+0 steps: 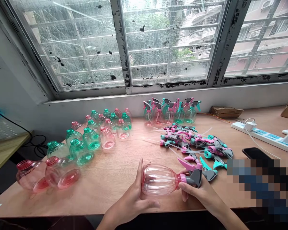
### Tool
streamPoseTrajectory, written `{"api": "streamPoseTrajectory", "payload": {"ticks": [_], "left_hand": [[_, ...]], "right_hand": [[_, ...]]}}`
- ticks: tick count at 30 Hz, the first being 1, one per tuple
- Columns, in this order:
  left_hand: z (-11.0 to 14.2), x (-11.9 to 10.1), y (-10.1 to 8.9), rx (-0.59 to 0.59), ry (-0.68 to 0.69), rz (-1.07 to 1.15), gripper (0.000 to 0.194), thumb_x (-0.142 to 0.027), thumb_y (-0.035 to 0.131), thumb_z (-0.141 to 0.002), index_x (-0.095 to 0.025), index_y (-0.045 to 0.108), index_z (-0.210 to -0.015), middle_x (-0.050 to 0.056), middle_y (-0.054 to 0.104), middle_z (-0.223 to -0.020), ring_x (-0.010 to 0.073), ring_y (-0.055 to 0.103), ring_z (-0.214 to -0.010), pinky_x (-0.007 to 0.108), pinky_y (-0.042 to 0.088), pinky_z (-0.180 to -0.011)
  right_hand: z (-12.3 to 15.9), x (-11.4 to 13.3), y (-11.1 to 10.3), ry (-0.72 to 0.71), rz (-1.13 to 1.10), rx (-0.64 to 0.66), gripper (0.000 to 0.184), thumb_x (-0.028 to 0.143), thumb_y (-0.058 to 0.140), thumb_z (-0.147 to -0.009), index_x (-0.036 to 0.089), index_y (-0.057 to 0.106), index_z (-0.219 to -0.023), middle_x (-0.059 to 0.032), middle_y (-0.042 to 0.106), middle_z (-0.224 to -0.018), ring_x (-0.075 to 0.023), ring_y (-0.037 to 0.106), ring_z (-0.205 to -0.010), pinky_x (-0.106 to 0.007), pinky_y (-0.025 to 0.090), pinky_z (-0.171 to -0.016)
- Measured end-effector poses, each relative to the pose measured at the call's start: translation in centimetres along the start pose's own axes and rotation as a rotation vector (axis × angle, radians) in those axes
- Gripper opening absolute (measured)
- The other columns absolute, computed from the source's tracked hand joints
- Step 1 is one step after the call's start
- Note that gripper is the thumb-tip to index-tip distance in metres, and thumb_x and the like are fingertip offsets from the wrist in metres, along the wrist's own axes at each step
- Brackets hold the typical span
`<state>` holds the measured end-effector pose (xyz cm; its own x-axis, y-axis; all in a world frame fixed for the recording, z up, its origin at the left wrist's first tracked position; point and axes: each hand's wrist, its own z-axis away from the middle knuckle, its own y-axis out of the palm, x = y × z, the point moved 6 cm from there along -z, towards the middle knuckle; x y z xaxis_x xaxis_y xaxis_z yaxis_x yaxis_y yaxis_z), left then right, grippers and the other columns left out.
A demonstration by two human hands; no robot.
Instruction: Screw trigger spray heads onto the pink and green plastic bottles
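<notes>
Over the near edge of the bench (115, 182), a clear pink bottle (158, 179) lies sideways, base toward 9 o'clock, the left hand (135, 195) cupped around that base. The right hand (199, 188) is closed at the pink-and-grey spray head (195, 177) on its neck, toward 3 o'clock. From the bottle, open-necked bottles (92, 140) spread from 9 to 11 o'clock, bottles with sprayers (170, 113) stand near 12, and loose spray heads (189, 136) heap around 1.

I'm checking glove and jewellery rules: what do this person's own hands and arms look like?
The left hand and right hand are ungloved. No ring, watch or bracelet shows, though some fingers are hidden. The visible parts of the forearms have no sleeves.
</notes>
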<state>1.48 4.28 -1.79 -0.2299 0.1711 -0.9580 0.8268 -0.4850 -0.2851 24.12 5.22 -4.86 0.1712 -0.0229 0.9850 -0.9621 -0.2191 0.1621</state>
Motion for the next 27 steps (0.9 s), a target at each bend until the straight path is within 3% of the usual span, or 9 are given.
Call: {"api": "streamPoseTrajectory", "payload": {"ticks": [4,10,14,20,27], "left_hand": [[0.13,-0.07,-0.03,-0.004,-0.008,0.011,0.109,-0.036,0.073,-0.089,-0.039,-0.014,-0.156,0.005,0.014,-0.168,0.0286,0.016,-0.153,0.049,0.011,-0.126],[-0.06,0.18,-0.12,0.023,0.005,-0.012,0.11,-0.029,0.074,-0.088,-0.043,-0.011,-0.155,0.007,0.014,-0.167,0.0296,0.039,-0.143,0.047,0.031,-0.12],[-0.08,0.2,-0.25,0.011,0.032,-0.045,0.104,-0.027,0.069,-0.092,-0.044,-0.011,-0.155,0.006,0.015,-0.167,0.0296,0.03,-0.148,0.05,0.024,-0.122],[-0.08,0.23,0.02,0.016,0.018,-0.003,0.117,-0.027,0.077,-0.086,-0.042,-0.018,-0.154,0.008,0.014,-0.167,0.0287,0.041,-0.141,0.048,0.032,-0.119],[0.13,-0.03,0.05,0.001,-0.004,-0.025,0.109,-0.031,0.073,-0.089,-0.036,-0.013,-0.156,0.008,0.01,-0.169,0.0288,0.018,-0.153,0.05,0.012,-0.125]], "right_hand": [[0.03,0.09,-0.05,0.004,0.018,-0.014,0.032,0.044,0.08,-0.082,0.018,0.065,-0.094,0.0021,0.069,-0.051,-0.0156,0.061,-0.048,-0.029,0.049,-0.054],[-0.01,-0.07,-0.25,0.003,0.005,-0.033,0.036,0.044,0.079,-0.082,0.019,0.062,-0.1,0.0024,0.071,-0.052,-0.0153,0.061,-0.048,-0.028,0.049,-0.053],[0.01,0.1,-0.15,0.006,0.009,-0.019,0.035,0.045,0.079,-0.082,0.019,0.063,-0.099,0.0023,0.071,-0.052,-0.0157,0.062,-0.048,-0.028,0.049,-0.053],[0.05,0.16,-0.19,0.003,0.034,-0.016,0.03,0.047,0.078,-0.083,0.018,0.068,-0.087,0.0004,0.07,-0.053,-0.0166,0.061,-0.05,-0.03,0.047,-0.055],[0.02,0.07,-0.21,0.002,0.026,-0.025,0.033,0.047,0.079,-0.082,0.018,0.068,-0.094,0.0018,0.069,-0.052,-0.0166,0.061,-0.048,-0.031,0.047,-0.053]]}}
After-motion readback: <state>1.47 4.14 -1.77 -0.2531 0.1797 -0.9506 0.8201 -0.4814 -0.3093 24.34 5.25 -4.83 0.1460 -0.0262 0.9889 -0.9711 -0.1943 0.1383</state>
